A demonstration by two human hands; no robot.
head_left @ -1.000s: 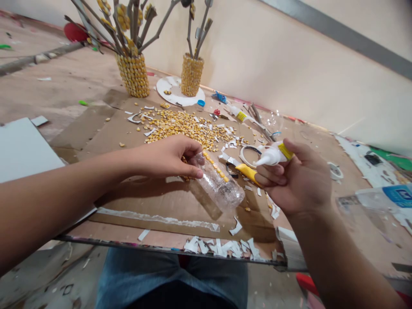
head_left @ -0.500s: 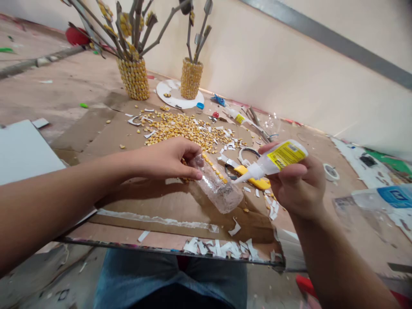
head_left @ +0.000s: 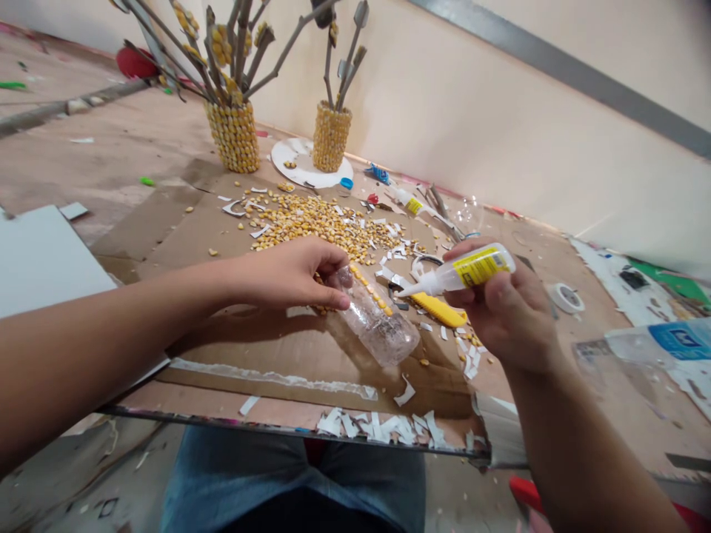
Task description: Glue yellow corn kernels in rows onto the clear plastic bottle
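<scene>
A pale wall (head_left: 527,163) stands behind a littered table (head_left: 127,137), on which a brown cardboard sheet (head_left: 233,344) lies. On the sheet, a loose heap of corn kernels (head_left: 305,222) spreads beyond the hands, mixed with paper scraps. Behind the heap stands a larger kernel-covered vase (head_left: 233,137) bearing bare branches (head_left: 242,41); to its right, a smaller kernel-covered vase (head_left: 332,137) stands upright on a white disc (head_left: 286,166). The right hand (head_left: 516,314) has its thumb and fingers closed round a squeeze bottle (head_left: 472,268) with a yellow label, tilted nozzle-down. The left hand (head_left: 303,274) pinches the far end of a clear plastic container (head_left: 392,340), which slants over the cardboard, between the two hands. A yellow-handled tool (head_left: 441,309) lies just beside the bottle hand; a tape roll (head_left: 567,298) lies farther right. A single row of kernels (head_left: 371,289) runs along the container's side. The nozzle (head_left: 414,289) points toward the row's near end; contact cannot be told.
</scene>
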